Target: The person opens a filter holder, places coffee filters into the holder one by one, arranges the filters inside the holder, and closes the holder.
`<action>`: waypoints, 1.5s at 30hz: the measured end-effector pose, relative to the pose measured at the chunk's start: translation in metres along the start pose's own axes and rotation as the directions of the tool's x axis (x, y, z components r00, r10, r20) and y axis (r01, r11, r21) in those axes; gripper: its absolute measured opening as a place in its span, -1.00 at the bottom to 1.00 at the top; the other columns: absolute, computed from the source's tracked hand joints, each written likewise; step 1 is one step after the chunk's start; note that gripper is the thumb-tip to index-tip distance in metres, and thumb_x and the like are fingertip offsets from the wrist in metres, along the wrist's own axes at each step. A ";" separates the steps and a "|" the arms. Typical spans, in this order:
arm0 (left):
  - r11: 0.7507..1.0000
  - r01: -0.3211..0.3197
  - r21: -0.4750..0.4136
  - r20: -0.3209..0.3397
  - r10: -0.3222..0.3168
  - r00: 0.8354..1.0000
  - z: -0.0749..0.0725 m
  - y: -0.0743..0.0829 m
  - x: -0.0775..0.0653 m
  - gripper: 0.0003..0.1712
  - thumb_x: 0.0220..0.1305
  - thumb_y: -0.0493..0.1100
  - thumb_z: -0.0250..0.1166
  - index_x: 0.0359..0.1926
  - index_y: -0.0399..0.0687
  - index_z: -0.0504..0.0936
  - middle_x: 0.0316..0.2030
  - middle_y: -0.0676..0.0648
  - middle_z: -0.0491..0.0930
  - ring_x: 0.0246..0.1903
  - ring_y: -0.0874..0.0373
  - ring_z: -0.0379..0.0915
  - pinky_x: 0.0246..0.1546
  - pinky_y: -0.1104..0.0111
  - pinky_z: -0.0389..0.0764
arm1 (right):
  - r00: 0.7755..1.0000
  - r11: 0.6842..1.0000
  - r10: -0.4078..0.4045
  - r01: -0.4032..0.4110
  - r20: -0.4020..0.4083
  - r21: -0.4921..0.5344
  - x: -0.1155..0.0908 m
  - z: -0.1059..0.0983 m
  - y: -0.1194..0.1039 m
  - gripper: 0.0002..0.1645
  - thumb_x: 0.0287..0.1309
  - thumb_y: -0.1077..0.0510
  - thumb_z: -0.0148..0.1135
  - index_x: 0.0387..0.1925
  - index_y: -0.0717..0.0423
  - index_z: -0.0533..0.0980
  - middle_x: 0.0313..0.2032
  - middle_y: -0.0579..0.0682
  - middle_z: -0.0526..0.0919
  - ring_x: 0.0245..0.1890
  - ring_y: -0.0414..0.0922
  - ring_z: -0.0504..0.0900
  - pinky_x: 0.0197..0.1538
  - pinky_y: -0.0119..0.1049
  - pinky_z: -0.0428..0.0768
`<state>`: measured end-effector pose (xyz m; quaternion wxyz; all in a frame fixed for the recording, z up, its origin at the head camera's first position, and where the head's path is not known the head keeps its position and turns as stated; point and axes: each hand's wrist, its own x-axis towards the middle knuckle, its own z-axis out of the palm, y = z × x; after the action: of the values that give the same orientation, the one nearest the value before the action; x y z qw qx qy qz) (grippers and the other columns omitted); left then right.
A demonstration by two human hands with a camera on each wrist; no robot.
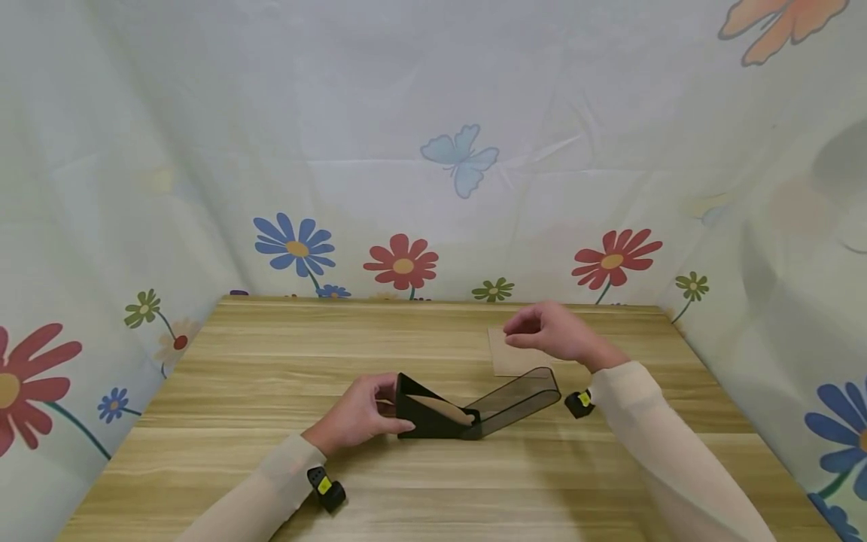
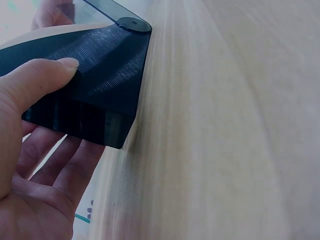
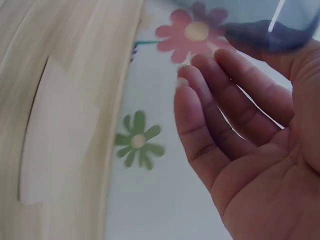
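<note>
My left hand (image 1: 357,414) grips the back end of a black box (image 1: 433,421) with slanted sides, thumb on its near side and fingers behind. A smoky see-through lid (image 1: 518,399), hinged at the box's low end, is swung open to the right. Brown paper (image 1: 442,409) shows inside the box. Beyond the lid, a flat tan paper sheet (image 1: 504,359) lies on the table; one curved edge of it shows in the right wrist view. My right hand (image 1: 558,331) hovers over that sheet with loosely bent fingers, nothing between them.
The wood-grain table (image 1: 271,339) runs back to a pale cloth backdrop (image 1: 352,173) printed with flowers and butterflies, which also hangs along both sides. A small black camera (image 1: 327,491) is strapped at the left wrist, another camera (image 1: 579,403) at the right.
</note>
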<state>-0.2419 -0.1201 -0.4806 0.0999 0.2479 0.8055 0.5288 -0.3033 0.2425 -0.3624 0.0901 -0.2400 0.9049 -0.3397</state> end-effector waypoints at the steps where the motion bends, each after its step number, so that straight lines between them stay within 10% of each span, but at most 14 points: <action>1: 1.000 0.000 0.000 -0.001 0.000 1.000 0.000 0.000 0.000 -0.61 0.05 -0.05 0.63 -0.11 0.19 0.68 -0.15 0.11 0.72 -0.12 0.14 0.65 0.00 0.41 0.65 | 1.000 1.000 0.010 -0.010 -0.008 -0.004 0.002 0.001 0.005 -0.77 0.30 0.10 0.38 -0.08 0.11 0.71 -0.11 0.04 0.78 -0.14 -0.12 0.72 -0.05 -0.19 0.68; 19: 1.000 -0.002 0.015 0.003 0.002 1.000 0.000 -0.001 0.000 -0.61 0.04 -0.04 0.63 -0.11 0.20 0.67 -0.14 0.12 0.72 -0.12 0.15 0.66 -0.01 0.40 0.64 | 0.992 0.986 0.058 -0.075 -0.115 -0.151 0.030 0.037 0.083 -0.72 0.17 0.13 0.48 -0.18 0.24 0.68 -0.27 0.04 0.76 -0.24 -0.11 0.69 -0.05 -0.07 0.68; 32: 1.000 -0.004 0.008 0.004 0.004 1.000 0.000 -0.001 0.000 -0.61 0.05 -0.05 0.63 -0.12 0.20 0.67 -0.13 0.12 0.72 -0.10 0.15 0.66 -0.01 0.41 0.64 | 0.966 0.959 0.207 -0.232 -0.155 -0.165 0.038 0.047 0.095 -0.14 0.00 -0.11 0.60 0.15 0.41 0.53 0.08 0.31 0.65 0.05 0.15 0.61 0.15 0.10 0.58; 45: 1.000 0.003 0.026 -0.003 -0.003 1.000 0.001 -0.001 -0.001 -0.60 0.05 -0.06 0.63 -0.10 0.20 0.67 -0.15 0.12 0.71 -0.11 0.17 0.65 0.00 0.40 0.63 | 0.953 0.930 0.280 -0.299 -0.114 -0.213 0.047 0.050 0.095 -0.01 -0.07 -0.19 0.62 0.22 0.37 0.49 0.13 0.29 0.61 0.06 0.12 0.58 0.15 0.07 0.58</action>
<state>-0.2413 -0.1202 -0.4816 0.0963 0.2475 0.8129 0.5183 -0.3634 0.2528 -0.4631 0.0743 -0.0985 0.9662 -0.2261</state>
